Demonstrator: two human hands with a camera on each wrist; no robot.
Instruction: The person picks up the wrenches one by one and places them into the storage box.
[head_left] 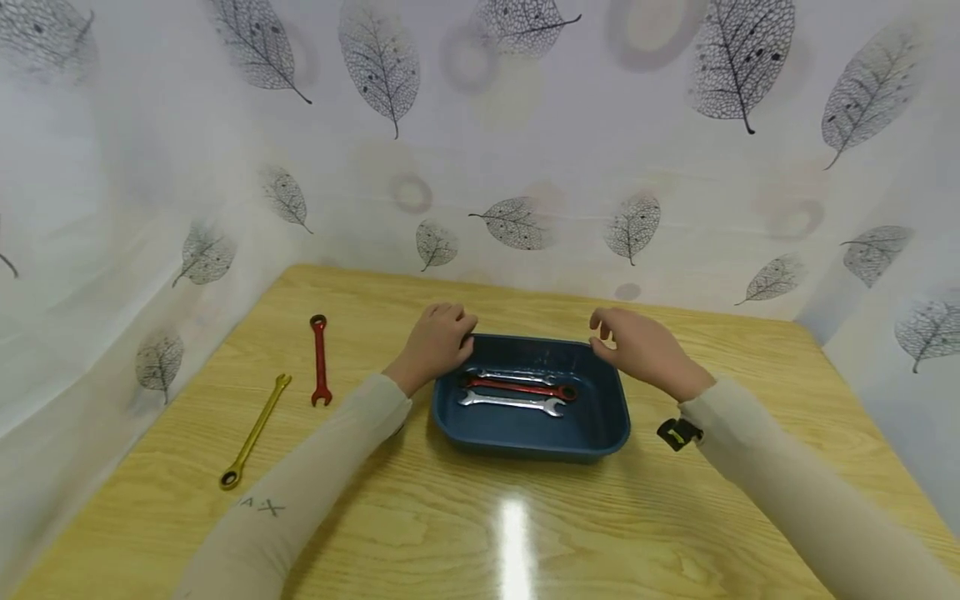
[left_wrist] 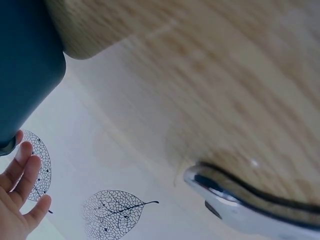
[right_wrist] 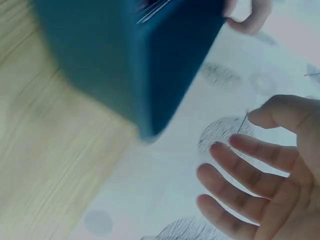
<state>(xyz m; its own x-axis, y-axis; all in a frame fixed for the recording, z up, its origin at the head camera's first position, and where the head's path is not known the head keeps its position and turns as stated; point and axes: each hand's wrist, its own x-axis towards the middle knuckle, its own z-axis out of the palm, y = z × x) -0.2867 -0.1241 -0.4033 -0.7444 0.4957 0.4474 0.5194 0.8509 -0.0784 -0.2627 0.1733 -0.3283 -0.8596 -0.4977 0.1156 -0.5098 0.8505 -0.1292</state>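
Observation:
A dark blue rectangular bin (head_left: 525,442) sits on the table. Inside lie a red wrench (head_left: 517,386), a silver open-end wrench (head_left: 513,403) and another silver wrench (head_left: 517,377) behind. At the bin's back left corner is my left hand (head_left: 438,342), thumb by the rim; in the left wrist view its fingers (left_wrist: 31,175) are loosely bent and spread. My right hand (head_left: 637,346) hovers by the back right corner, and in the right wrist view its fingers (right_wrist: 245,175) are spread, apart from the bin, holding nothing.
Left of the bin, a red wrench (head_left: 320,362) and a yellow wrench (head_left: 255,433) lie on the wooden table (head_left: 420,533). A shiny metal piece (left_wrist: 260,215) shows partly in the left wrist view. A leaf-patterned curtain (head_left: 540,150) surrounds the back and sides.

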